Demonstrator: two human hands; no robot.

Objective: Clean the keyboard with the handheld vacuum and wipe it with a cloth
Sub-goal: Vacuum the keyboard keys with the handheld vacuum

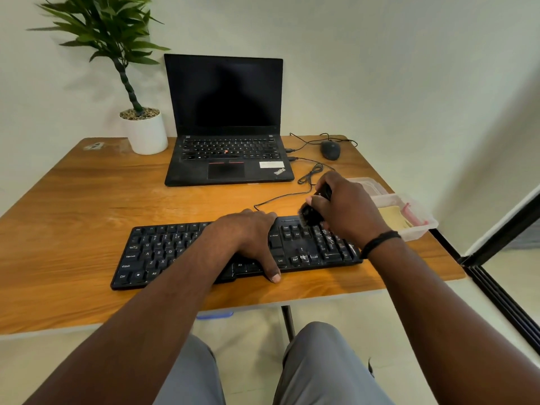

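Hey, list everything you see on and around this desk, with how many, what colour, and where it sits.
keyboard: one, black, front of the table
vacuum: one, black, over the keyboard's right end
laptop: one, black, open, screen dark, back centre
mouse: one, black, back right, wired
cables: black, between laptop and keyboard; count unclear
plant: one, green, in a white pot, back left
tray: one, clear plastic, right edge
cloth: one, yellowish, in the tray
table: one, wooden brown
left hand: pressing down on the keyboard's middle
right hand: gripping the vacuum, black wristband
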